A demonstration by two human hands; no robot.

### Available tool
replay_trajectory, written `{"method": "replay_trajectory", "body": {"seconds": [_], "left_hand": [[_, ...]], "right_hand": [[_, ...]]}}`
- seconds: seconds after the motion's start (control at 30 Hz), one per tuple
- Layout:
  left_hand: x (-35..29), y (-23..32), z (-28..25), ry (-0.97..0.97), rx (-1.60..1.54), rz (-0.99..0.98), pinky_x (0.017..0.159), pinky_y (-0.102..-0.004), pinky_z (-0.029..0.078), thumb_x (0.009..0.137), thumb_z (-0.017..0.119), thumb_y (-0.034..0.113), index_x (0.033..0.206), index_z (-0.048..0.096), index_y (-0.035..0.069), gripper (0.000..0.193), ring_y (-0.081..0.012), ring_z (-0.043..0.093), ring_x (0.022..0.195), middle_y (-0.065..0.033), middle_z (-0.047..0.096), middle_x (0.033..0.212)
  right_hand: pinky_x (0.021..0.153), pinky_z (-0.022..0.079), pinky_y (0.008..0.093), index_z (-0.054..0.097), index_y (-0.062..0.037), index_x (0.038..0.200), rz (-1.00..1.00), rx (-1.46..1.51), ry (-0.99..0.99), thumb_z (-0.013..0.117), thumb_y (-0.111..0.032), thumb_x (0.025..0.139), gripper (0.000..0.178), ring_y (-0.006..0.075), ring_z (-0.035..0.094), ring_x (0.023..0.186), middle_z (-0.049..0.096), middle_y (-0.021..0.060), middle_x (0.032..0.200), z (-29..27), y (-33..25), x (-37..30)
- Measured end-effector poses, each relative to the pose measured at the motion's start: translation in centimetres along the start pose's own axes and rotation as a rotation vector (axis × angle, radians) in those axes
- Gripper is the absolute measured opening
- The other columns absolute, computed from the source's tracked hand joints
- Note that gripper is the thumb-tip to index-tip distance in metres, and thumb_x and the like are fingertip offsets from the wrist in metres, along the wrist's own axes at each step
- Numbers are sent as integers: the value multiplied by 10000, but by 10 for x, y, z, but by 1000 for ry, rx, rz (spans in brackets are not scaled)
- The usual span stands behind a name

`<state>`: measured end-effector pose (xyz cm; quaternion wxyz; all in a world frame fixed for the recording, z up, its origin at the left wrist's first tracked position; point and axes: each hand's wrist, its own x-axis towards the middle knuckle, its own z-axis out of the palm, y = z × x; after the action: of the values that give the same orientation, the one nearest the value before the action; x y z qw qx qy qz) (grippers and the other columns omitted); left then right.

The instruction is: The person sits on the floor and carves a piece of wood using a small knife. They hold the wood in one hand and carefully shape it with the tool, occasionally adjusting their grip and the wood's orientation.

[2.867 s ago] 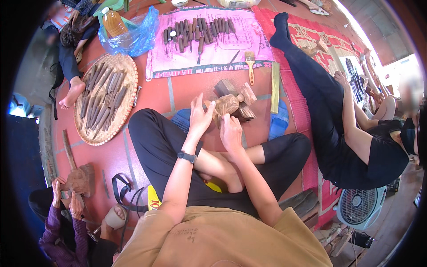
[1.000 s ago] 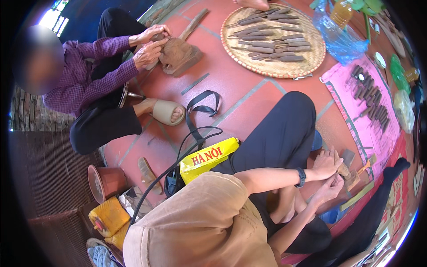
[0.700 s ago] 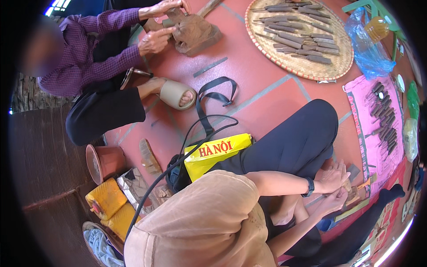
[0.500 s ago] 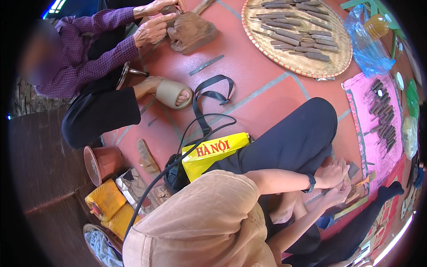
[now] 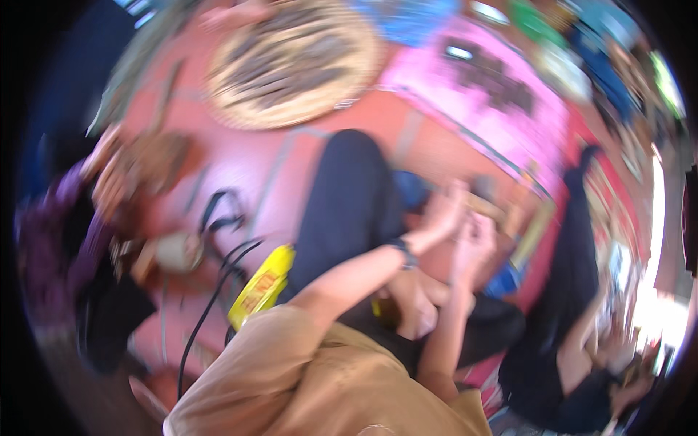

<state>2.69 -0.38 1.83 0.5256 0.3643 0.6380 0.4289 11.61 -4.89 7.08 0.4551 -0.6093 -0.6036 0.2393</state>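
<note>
My left hand (image 5: 440, 212), with a dark band on its wrist, is bent closed in front of my knee. Against it, my right hand (image 5: 476, 241) has its fingers curled in. A small tan, wood-like piece (image 5: 486, 208) shows at the fingertips of both hands, which appear to grip it together. Motion blur hides its exact kind and how each finger meets it. Just beyond the hands lies a dark grey block (image 5: 483, 187). A yellowish strip (image 5: 533, 234) rests on the floor to their right.
A round woven tray (image 5: 254, 116) bears several dark-handled tools; a co-worker's hand (image 5: 243, 14) is at its far edge. More dark tools lie on a pink sheet (image 5: 418, 73). At left, a person in purple sleeves handles a brown block (image 5: 163, 156). A yellow bag (image 5: 262, 287) and black cable (image 5: 193, 345) are beside me.
My view has swung right, so the surroundings shift left and blur. My hands stay together around the tan piece. A co-worker's hand now shows by the woven tray.
</note>
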Motion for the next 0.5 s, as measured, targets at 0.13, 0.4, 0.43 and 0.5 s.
{"method": "replay_trajectory", "body": {"seconds": [0.13, 0.4, 0.43, 0.5], "left_hand": [[10, -7, 8, -25, -100, -16, 1019, -455, 413, 1049, 259, 552, 1283, 558, -57, 718, -400, 571, 1195, -299, 606, 1237], [8, -4, 11, -87, -535, -301, 927, -333, 480, 1025, 449, 488, 1332, 552, 11, 577, -160, 580, 1078, -96, 603, 1209], [3, 5, 11, -79, -535, -297, 914, -336, 483, 1026, 447, 490, 1317, 558, 10, 573, -163, 584, 1062, -95, 606, 1194], [-4, 13, 10, -55, -540, -288, 890, -343, 491, 1027, 443, 494, 1288, 568, 8, 566, -170, 590, 1030, -93, 611, 1165]], "right_hand": [[647, 443, 185, 633, -23, 961, 231, 450, 182, 650, -14, 952, 21, 20, 542, 741, 639, -18, 869, -18, 1, 9], [476, 392, 269, 582, -31, 848, 153, 193, 145, 672, -83, 942, 140, 53, 455, 510, 537, 4, 590, -25, 0, 6], [498, 439, 328, 580, -31, 884, 240, 128, 66, 669, -102, 938, 126, 152, 551, 505, 582, 77, 601, -24, -2, 4], [558, 491, 420, 576, -35, 914, 163, -64, 13, 660, -120, 936, 122, 325, 641, 585, 635, 163, 666, -14, 2, 5]]}}
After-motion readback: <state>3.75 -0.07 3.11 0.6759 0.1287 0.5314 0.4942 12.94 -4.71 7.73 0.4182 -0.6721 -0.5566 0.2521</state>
